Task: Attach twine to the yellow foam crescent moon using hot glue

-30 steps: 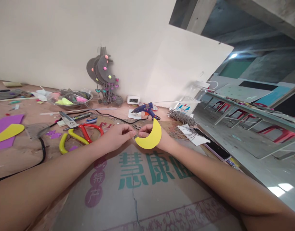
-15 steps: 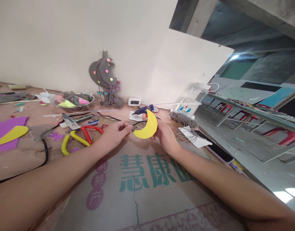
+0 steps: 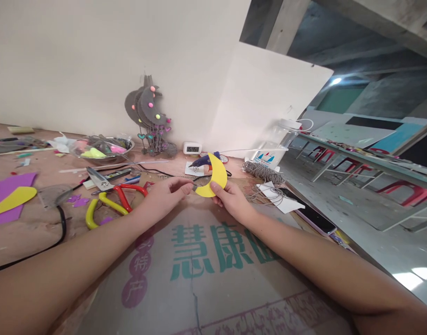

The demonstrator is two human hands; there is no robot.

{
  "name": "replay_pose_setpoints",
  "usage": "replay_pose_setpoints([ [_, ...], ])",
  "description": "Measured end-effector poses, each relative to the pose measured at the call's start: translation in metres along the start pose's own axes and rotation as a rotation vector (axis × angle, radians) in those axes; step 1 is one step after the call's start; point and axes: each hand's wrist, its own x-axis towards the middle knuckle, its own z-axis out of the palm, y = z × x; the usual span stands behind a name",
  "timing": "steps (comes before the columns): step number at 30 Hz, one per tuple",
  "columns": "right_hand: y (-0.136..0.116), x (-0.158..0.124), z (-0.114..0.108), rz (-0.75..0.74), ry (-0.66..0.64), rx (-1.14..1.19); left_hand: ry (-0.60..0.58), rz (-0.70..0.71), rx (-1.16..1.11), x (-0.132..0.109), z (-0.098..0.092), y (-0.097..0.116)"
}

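Yellow crescent-shaped foam cutout [image 3: 216, 174] is gripped by the right hand [image 3: 230, 201]. The left hand [image 3: 170, 191] is pinched narrow just beside its lower tip. Red-handled metal scissors [image 3: 129, 190] lie to that hand's left.

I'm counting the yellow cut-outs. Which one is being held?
The yellow crescent, pinched by the right hand, with the left hand close to its lower tip. The other yellow piece lies flat on the purple sheet at far left.

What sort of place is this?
Likely a craft workshop: the right hand holds a yellow foam moon over a cluttered table with a glue gun, scissors and foam scraps; red chairs stand beyond.
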Motion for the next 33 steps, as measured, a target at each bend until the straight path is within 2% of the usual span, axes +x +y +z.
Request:
replay_pose_setpoints([
  [6, -0.0024, -0.0014, 0.0016, -0.018, 0.026, -0.011, -0.053, -0.022, 0.126, -0.0030, -0.0009, 0.0077],
  [12, -0.0044, -0.0036, 0.0025, 0.025, -0.027, -0.110, -0.043, 0.001, 0.151, -0.0016, -0.0012, 0.0060],
  [33, -0.0086, -0.0056, 0.0034, -0.004, -0.031, -0.204, -0.079, 0.035, 0.122, 0.0001, -0.0003, -0.0003],
])
